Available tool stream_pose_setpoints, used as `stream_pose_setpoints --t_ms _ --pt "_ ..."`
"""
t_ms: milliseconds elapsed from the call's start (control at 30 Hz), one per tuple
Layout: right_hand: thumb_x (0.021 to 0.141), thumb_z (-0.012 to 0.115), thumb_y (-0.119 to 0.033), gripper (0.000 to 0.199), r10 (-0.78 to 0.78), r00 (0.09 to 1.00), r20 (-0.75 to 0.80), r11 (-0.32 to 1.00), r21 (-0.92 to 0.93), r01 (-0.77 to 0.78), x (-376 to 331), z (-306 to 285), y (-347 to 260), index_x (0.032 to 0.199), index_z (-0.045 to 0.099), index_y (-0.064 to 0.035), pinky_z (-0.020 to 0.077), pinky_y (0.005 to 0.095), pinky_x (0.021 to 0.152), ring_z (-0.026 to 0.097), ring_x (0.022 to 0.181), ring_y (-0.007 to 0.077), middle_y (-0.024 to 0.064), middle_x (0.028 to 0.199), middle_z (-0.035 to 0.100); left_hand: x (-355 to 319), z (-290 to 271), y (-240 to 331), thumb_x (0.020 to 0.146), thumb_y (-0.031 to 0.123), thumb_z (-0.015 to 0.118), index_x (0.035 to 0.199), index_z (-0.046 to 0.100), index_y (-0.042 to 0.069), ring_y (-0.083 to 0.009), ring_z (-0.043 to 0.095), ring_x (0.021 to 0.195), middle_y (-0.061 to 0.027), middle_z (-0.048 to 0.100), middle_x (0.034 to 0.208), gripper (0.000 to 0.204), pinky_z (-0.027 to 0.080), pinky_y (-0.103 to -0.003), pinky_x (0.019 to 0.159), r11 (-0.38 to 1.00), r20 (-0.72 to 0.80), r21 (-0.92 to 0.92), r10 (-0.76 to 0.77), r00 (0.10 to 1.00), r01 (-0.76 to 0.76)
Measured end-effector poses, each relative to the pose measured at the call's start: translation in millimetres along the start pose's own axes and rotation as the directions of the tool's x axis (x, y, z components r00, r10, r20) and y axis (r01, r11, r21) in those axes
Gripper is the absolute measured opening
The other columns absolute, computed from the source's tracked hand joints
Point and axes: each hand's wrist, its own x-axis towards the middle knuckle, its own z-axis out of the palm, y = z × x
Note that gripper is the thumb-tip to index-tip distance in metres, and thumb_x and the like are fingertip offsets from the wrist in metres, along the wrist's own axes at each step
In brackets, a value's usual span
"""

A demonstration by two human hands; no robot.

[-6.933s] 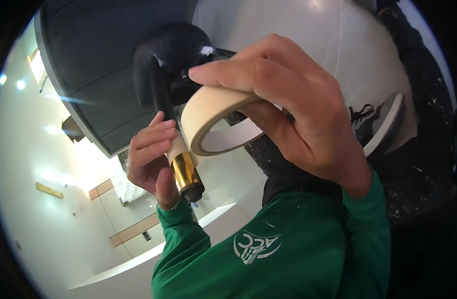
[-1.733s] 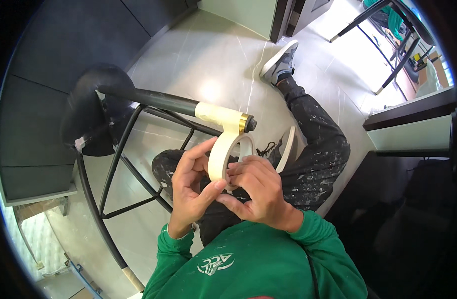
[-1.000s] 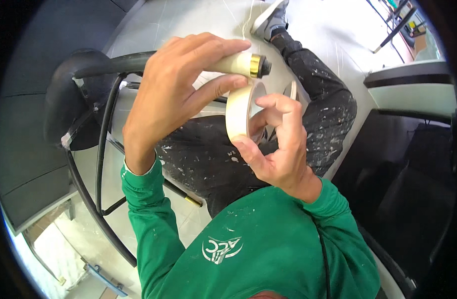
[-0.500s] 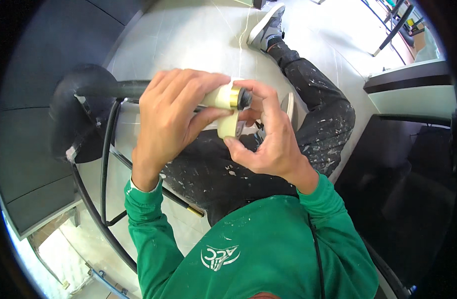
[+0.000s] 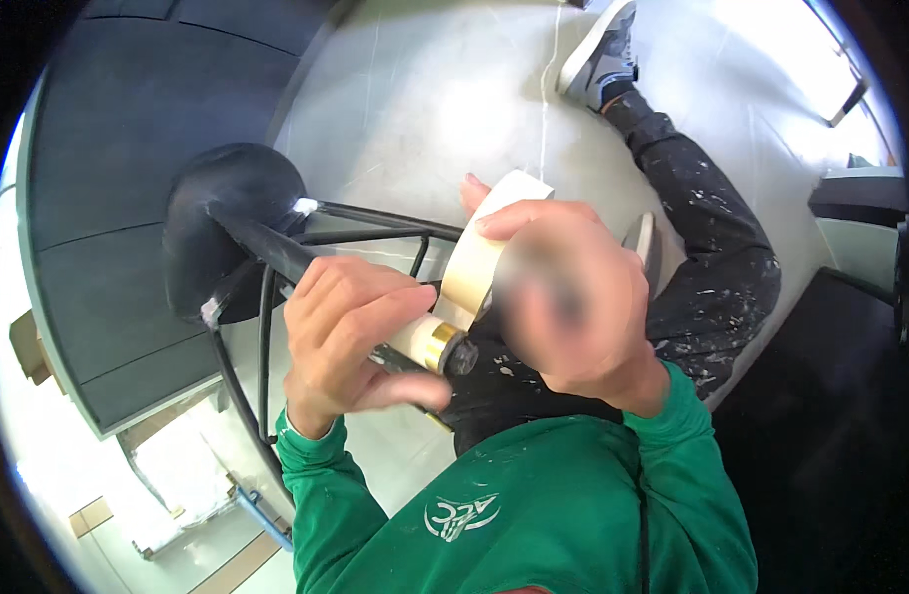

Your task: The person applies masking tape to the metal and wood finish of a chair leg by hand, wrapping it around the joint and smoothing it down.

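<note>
A black stool (image 5: pixel 192 223) lies tipped, one leg (image 5: pixel 252 243) pointing toward me. My left hand (image 5: pixel 341 327) wraps its fingers over that leg near the end, with the thumb stretched out below. Cream masking tape (image 5: pixel 412 343) covers the leg there, beside a gold band (image 5: pixel 441 346) and a dark foot cap (image 5: pixel 462 356). A roll of masking tape (image 5: pixel 471 265) is gripped in my right hand (image 5: pixel 583 297), just beyond the leg end. A strip of tape runs from the roll to the leg. Part of my right hand is blurred.
Dark cabinet panels (image 5: pixel 157 129) stand at the left. My outstretched leg in paint-spotted trousers (image 5: pixel 712 228) reaches across the pale tiled floor (image 5: pixel 425 109). A black glossy surface (image 5: pixel 801 426) is at the right, and a blue item (image 5: pixel 266 520) lies low at the left.
My right hand has pulled the tape roll away from the leg end, up and to the right. My left thumb has lifted off the tape. The whole view has shifted.
</note>
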Motion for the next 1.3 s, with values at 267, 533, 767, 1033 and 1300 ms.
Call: stream_pose_setpoints --t_ms 267,533,767,1033,1300 --pt "0.077 0.076 0.01 0.038 -0.165 0.986 0.003 0.958 -0.238 0.161 19 -9 8 0.112 0.073 -0.0054 0.0596 0.0355 0.07 0.075 0.082 0.0282 0.0126 0.1 0.077 66 -33 29 0.078 0.044 0.093 0.133 0.064 -0.004 -0.0198 0.07 0.107 -0.0103 0.074 0.113 0.078 0.054 -0.033 0.086 0.553 0.365 -0.303 -0.685 0.63 0.776" --pt "0.072 0.082 0.003 0.04 -0.198 0.98 -0.027 0.978 -0.072 0.196 40 -7 13 0.111 0.072 -0.0028 0.0584 0.0372 0.065 0.072 0.073 0.0287 0.0097 0.084 0.073 108 -28 38 0.074 0.01 0.094 0.146 0.043 -0.001 -0.0196 0.074 0.102 -0.0145 0.076 0.114 0.088 0.056 -0.031 0.091 0.375 0.371 -0.266 -0.81 0.454 0.888" --pt "0.075 0.079 0.004 0.041 -0.251 0.966 0.067 0.968 0.005 0.251 52 -4 -3 0.115 0.071 -0.0005 0.0594 0.0373 0.068 0.074 0.08 0.0305 0.0132 0.091 0.073 102 -36 61 0.08 0.002 0.079 0.149 0.039 -0.002 -0.02 0.073 0.096 -0.0168 0.075 0.11 0.081 0.058 -0.032 0.087 0.542 0.119 -0.283 -0.799 0.589 0.791" --pt "0.095 0.067 0.002 0.035 -0.168 0.977 -0.131 0.979 0.091 0.181 45 -21 -11 0.13 0.068 0.0014 0.057 0.0297 0.087 0.07 0.105 0.0158 0.0105 0.114 0.073 75 -57 68 0.084 0.006 0.071 0.157 0.033 -0.006 -0.0164 0.066 0.08 -0.0071 0.061 0.087 0.083 0.058 -0.03 0.081 0.61 0.024 -0.395 -0.741 0.671 0.688" --pt "0.105 0.067 -0.013 0.036 0.266 0.945 0.191 0.819 0.472 -0.327 33 -2 -23 0.135 0.06 0.0043 0.0541 0.0302 0.094 0.067 0.105 0.0147 0.0099 0.115 0.071 31 -55 79 0.082 0.003 0.075 0.156 0.033 -0.006 -0.0147 0.067 0.087 -0.0115 0.066 0.101 0.086 0.059 -0.031 0.084 0.592 -0.127 -0.637 -0.713 0.69 0.494"
